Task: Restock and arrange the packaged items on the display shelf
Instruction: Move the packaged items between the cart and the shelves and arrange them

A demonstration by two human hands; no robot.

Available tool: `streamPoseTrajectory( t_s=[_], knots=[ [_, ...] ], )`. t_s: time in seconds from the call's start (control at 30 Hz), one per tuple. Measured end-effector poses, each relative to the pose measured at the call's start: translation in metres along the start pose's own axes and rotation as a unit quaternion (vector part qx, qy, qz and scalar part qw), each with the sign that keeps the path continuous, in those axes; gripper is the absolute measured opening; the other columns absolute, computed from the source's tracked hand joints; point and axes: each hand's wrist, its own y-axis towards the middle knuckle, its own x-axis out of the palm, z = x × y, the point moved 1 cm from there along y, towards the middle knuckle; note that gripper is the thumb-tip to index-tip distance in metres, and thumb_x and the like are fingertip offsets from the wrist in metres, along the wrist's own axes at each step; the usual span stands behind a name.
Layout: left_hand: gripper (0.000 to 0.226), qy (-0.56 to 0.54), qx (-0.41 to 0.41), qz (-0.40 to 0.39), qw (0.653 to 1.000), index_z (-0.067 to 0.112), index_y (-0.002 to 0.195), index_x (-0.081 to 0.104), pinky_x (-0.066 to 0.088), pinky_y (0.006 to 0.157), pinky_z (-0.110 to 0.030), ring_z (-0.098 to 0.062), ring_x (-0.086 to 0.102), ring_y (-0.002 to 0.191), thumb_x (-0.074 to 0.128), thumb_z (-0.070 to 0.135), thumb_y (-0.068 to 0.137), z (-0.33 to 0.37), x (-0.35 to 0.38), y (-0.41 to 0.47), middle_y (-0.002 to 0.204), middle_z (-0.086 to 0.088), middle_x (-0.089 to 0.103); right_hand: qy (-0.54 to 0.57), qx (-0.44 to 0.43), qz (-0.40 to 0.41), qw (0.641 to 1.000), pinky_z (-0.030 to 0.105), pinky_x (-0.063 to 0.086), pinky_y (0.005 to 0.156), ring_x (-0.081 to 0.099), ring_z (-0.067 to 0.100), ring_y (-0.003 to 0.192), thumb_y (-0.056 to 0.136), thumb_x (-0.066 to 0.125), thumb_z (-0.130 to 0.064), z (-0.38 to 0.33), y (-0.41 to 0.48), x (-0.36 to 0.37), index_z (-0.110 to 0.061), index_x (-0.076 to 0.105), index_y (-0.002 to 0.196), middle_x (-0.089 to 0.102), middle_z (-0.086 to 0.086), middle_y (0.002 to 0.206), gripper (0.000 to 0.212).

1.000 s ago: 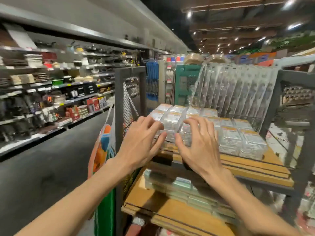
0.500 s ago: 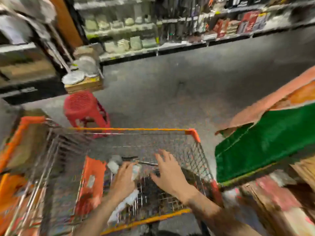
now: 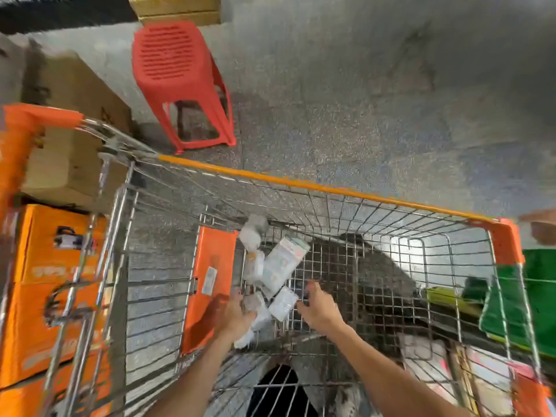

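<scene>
I look down into a wire shopping cart (image 3: pixel 331 188) with orange trim. Several clear packaged items (image 3: pixel 282 260) lie in a loose heap on its mesh floor near the orange child-seat flap (image 3: pixel 210 284). My left hand (image 3: pixel 237 314) grips a few of the small clear packs at the bottom of the heap. My right hand (image 3: pixel 319 308) reaches in beside it, fingers curled at the edge of a small white pack (image 3: pixel 281 302); whether it holds the pack is blurred. The display shelf is out of view.
A red plastic stool (image 3: pixel 177 76) stands on the grey floor beyond the cart. Cardboard boxes (image 3: pixel 72 121) and orange boxes (image 3: pixel 39 278) sit to the left. A green bag (image 3: pixel 529 299) hangs at the right, with packaged goods (image 3: pixel 436 365) below it.
My view swung from the shelf of clear packs down to the cart. Both hands left the shelf and went into the cart; the left now grips packs.
</scene>
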Motion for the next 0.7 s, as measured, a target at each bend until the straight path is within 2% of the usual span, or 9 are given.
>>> streamPoseTrajectory(
  t_s=[0.07, 0.13, 0.23, 0.3, 0.37, 0.43, 0.5, 0.57, 0.7],
  knots=[
    [0.032, 0.027, -0.028, -0.035, 0.999, 0.012, 0.11, 0.059, 0.051, 0.079, -0.033, -0.026, 0.064, 0.1, 0.067, 0.024, 0.082, -0.008, 0.012, 0.021, 0.11, -0.008, 0.067, -0.012, 0.029, -0.027, 0.999, 0.031, 0.047, 0.074, 0.061, 0.027, 0.101, 0.091, 0.053, -0.023, 0.007, 0.028, 0.031, -0.014, 0.039, 0.131, 0.059, 0.01, 0.119, 0.043],
    [0.043, 0.068, -0.03, -0.063, 0.995, 0.014, 0.126, 0.052, 0.043, 0.092, -0.031, -0.028, 0.056, 0.116, 0.063, 0.017, 0.085, -0.016, 0.027, 0.039, 0.126, -0.008, 0.059, -0.09, -0.006, -0.039, 0.995, 0.036, 0.046, 0.087, 0.05, 0.03, 0.116, 0.093, 0.05, -0.018, 0.012, 0.045, 0.057, -0.015, 0.038, 0.132, 0.05, 0.011, 0.13, 0.041],
    [0.057, 0.221, 0.018, -0.08, 0.972, 0.021, 0.146, 0.028, 0.028, 0.104, -0.025, -0.021, 0.039, 0.135, 0.053, 0.02, 0.095, -0.025, 0.054, 0.065, 0.148, -0.005, 0.04, -0.278, -0.16, -0.014, 0.947, 0.044, 0.042, 0.096, 0.029, 0.034, 0.13, 0.079, 0.068, -0.008, 0.016, 0.073, 0.088, -0.015, 0.046, 0.132, 0.04, 0.012, 0.141, 0.058],
    [0.054, 0.304, 0.077, -0.046, 0.949, 0.039, 0.134, 0.041, 0.039, 0.095, -0.016, -0.006, 0.054, 0.121, 0.063, 0.042, 0.084, -0.033, 0.064, 0.075, 0.137, 0.006, 0.053, -0.344, -0.217, -0.017, 0.913, 0.05, 0.034, 0.105, 0.017, 0.038, 0.14, 0.083, 0.067, -0.01, 0.021, 0.086, 0.105, -0.009, 0.043, 0.138, 0.029, 0.017, 0.15, 0.06],
    [0.063, 0.352, 0.037, -0.095, 0.93, 0.04, 0.106, 0.068, 0.051, 0.067, -0.011, 0.002, 0.068, 0.085, 0.078, 0.063, 0.048, -0.049, 0.084, 0.095, 0.105, 0.013, 0.07, -0.373, -0.249, -0.02, 0.893, 0.057, 0.023, 0.111, 0.01, 0.039, 0.143, 0.088, 0.061, -0.014, 0.027, 0.109, 0.121, -0.008, 0.034, 0.145, 0.019, 0.017, 0.155, 0.063],
    [0.052, 0.289, 0.083, -0.076, 0.951, 0.022, 0.106, 0.068, 0.051, 0.044, -0.024, -0.016, 0.068, 0.057, 0.079, 0.044, 0.06, -0.064, 0.108, 0.119, 0.091, -0.002, 0.073, -0.42, -0.266, -0.027, 0.867, 0.063, 0.021, 0.109, 0.012, 0.041, 0.141, 0.089, 0.061, -0.019, 0.035, 0.122, 0.13, -0.011, 0.032, 0.146, 0.017, 0.016, 0.155, 0.065],
    [0.032, 0.294, 0.079, -0.046, 0.951, 0.015, 0.118, 0.058, 0.043, 0.036, -0.024, -0.02, 0.057, 0.041, 0.052, 0.024, 0.087, -0.059, 0.103, 0.12, 0.091, -0.012, 0.071, -0.442, -0.281, -0.024, 0.852, 0.063, 0.029, 0.104, 0.024, 0.039, 0.138, 0.087, 0.064, -0.024, 0.042, 0.127, 0.134, -0.016, 0.036, 0.142, 0.024, 0.014, 0.151, 0.062],
    [0.04, 0.314, 0.087, -0.051, 0.944, 0.018, 0.126, 0.053, 0.042, 0.036, -0.024, -0.018, 0.056, 0.043, 0.047, 0.022, 0.087, -0.054, 0.112, 0.124, 0.097, -0.014, 0.068, -0.43, -0.279, -0.003, 0.859, 0.056, 0.048, 0.088, 0.043, 0.035, 0.12, 0.068, 0.079, -0.03, 0.051, 0.134, 0.138, -0.02, 0.048, 0.123, 0.044, 0.011, 0.133, 0.064],
    [0.071, 0.339, 0.041, -0.037, 0.939, 0.023, 0.143, 0.029, 0.053, 0.059, -0.031, -0.024, 0.066, 0.077, 0.061, 0.048, 0.085, -0.045, 0.107, 0.106, 0.125, -0.016, 0.05, -0.391, -0.311, 0.089, 0.862, 0.046, 0.053, 0.076, 0.043, 0.031, 0.108, 0.062, 0.078, -0.028, 0.064, 0.144, 0.14, -0.017, 0.043, 0.112, 0.044, 0.009, 0.121, 0.062]
  ],
)
